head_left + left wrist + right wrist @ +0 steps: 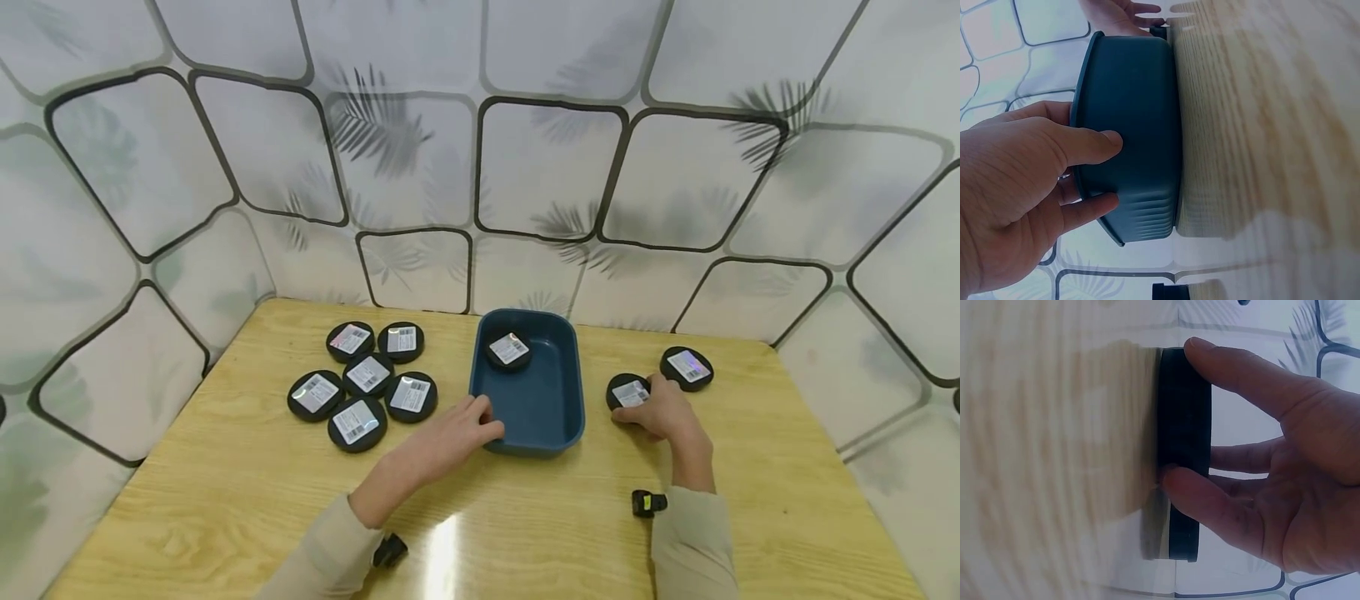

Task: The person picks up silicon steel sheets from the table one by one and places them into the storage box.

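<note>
My left hand [450, 437] holds the near left rim of a dark blue rectangular bin [551, 408]. In the left wrist view the thumb presses the bin's outer wall [1141, 106], with other fingers behind the rim. One flat, round black disc [509, 350] with a white barcode label lies inside, toward the back. Right of the bin, my right hand [667, 412] pinches another labelled black disc [627, 390] by its edge, thumb and fingers on opposite sides. The right wrist view has this disc [1184, 406] low at the wooden tabletop.
Behind the right hand lies one more black disc [687, 368]. Several similar discs [368, 374] are grouped on the left of the wooden table [247, 492]. Patterned fabric walls [420, 267] enclose the table's back and sides.
</note>
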### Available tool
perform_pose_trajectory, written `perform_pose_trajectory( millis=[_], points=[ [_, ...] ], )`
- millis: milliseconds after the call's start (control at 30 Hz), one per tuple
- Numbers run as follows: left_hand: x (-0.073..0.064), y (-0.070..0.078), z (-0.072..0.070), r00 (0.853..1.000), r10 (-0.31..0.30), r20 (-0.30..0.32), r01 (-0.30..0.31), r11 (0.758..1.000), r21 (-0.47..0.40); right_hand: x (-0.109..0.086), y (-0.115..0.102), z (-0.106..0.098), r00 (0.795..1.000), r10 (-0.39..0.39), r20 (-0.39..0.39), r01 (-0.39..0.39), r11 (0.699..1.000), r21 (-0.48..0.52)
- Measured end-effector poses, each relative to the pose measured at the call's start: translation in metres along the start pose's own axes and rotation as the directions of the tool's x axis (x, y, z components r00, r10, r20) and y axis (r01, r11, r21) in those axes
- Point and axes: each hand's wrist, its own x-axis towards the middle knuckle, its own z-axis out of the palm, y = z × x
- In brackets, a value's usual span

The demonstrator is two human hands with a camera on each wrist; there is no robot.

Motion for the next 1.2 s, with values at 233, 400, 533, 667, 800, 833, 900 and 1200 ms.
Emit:
perform_pose_trajectory(
  millis=[233,400,533,667,800,833,900,1200],
  points=[
    [0.0019,0.001,-0.0016,1.0,-0.004,0.01,0.004,1.0,0.007,-0.0023,0.0008,-0.0025,1.0,0.01,0.011,-0.01,0.999,0.04],
    [0.0021,0.001,-0.0012,1.0,-0.008,0.006,0.008,1.0,0.002,-0.0024,0.0012,-0.0017,1.0,-0.008,0.001,0.008,0.999,0.034],
    [0.0019,0.0008,-0.0005,1.0,-0.006,0.01,0.006,1.0,-0.004,-0.0051,-0.0009,0.0001,1.0,-0.016,0.002,0.016,0.999,0.029],
    [0.001,0.0004,-0.0004,1.0,-0.008,0.012,0.008,1.0,-0.002,-0.0074,-0.0049,0.0021,1.0,-0.025,0.002,0.025,1.0,0.013],
    [0.0003,0.0003,-0.0007,1.0,-0.008,0.007,0.008,1.0,0.0,-0.0089,-0.0076,0.0017,1.0,-0.023,0.008,0.023,1.0,0.013],
    [0.0001,0.0002,-0.0004,1.0,-0.007,0.006,0.007,1.0,0.0,-0.009,-0.0078,0.0015,1.0,-0.022,0.011,0.021,1.0,0.014],
    [-0.0003,0.0005,-0.0004,1.0,-0.007,0.006,0.007,1.0,0.002,-0.0092,-0.008,0.001,1.0,-0.024,0.017,0.024,1.0,0.016],
    [-0.0007,0.001,0.0015,1.0,-0.002,-0.006,0.002,1.0,0.007,-0.0089,-0.0072,0.0014,0.999,-0.028,0.014,0.028,1.0,0.005]
  ],
)
